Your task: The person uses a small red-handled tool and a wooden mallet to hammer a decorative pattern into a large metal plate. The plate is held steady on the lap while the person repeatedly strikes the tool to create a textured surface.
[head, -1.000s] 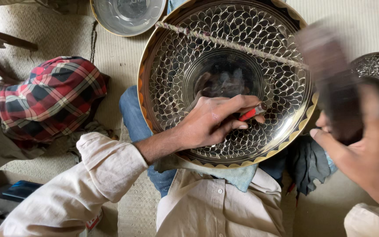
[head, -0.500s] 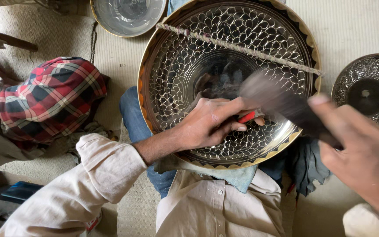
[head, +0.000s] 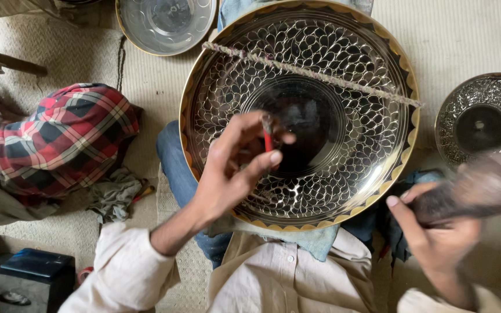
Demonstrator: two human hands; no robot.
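A large round engraved metal tray (head: 378,145) with a gold and black rim rests on my lap. A twisted cord (head: 320,75) stretches across its upper part. My left hand (head: 233,168) is lifted above the tray's lower left and pinches a small red-handled punch (head: 268,136) between thumb and fingers. My right hand (head: 436,232) is at the lower right, off the tray, gripping a dark wooden mallet (head: 482,185) that is blurred by motion.
A plain metal bowl (head: 166,23) lies at the top. A smaller engraved dish (head: 485,122) lies at the right. A red checked cloth bundle (head: 59,139) and a rag (head: 114,194) lie at the left on the woven mat. A dark box (head: 36,266) stands at the lower left.
My left hand has lifted off the tray surface with the red-handled punch. My right hand has swung the mallet from over the tray down to the lower right.
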